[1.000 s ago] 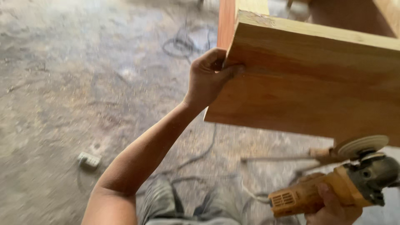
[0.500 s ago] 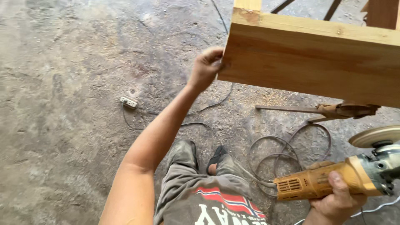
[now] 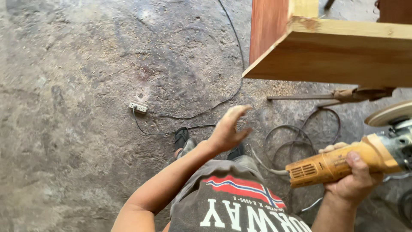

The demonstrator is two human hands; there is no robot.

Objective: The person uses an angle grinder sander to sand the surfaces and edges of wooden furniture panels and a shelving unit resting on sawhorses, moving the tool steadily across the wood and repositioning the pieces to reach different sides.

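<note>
grinder [image 3: 343, 161], orange-bodied, sits at about four o'clock in the view, its pale round sanding disc [image 3: 389, 114] tilted up at three o'clock and its cord end pointing toward the middle.

going by size: the dusty concrete floor [image 3: 77, 107] fills the whole left side, strewn with sawdust. at one to two o'clock stands a wooden frame [image 3: 343, 51], a thick pale beam running to the right edge with a reddish board rising at its left end. the person's grey shirt with white lettering [image 3: 231, 206] shows at six o'clock. the left hand [image 3: 227, 131] hangs near the centre, fingers spread apart and holding nothing, well below the beam's corner. the right hand [image 3: 354, 176] is wrapped around the grinder's body from below, thumb on top. loops of black cable [image 3: 296, 139] lie on the floor between the hands. a thin black cord runs to a small white power strip [image 3: 138, 107] at nine o'clock.
</note>
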